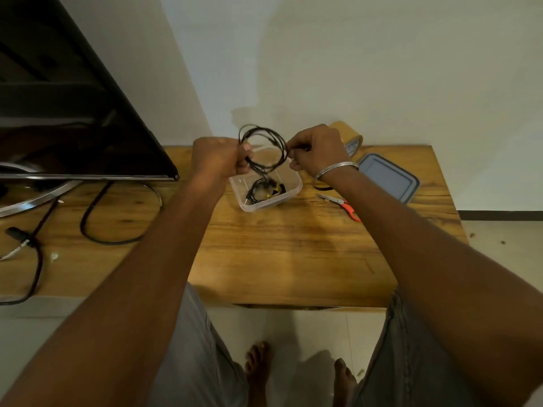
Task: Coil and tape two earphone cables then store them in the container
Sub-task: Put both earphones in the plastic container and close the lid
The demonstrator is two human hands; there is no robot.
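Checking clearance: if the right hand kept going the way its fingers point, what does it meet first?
The right hand points toward the left hand and pinches the coiled cable. Past that loop, the left hand comes first, probably; depth is unclear.

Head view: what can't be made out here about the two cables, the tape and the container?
- Held cable coil: whether it has any tape on it is hidden where the left hand and right hand grip it.
- Tape roll: mostly hidden behind the right hand, and its label is blurred.
- Stored cable in the container: too small to tell how it is bound.
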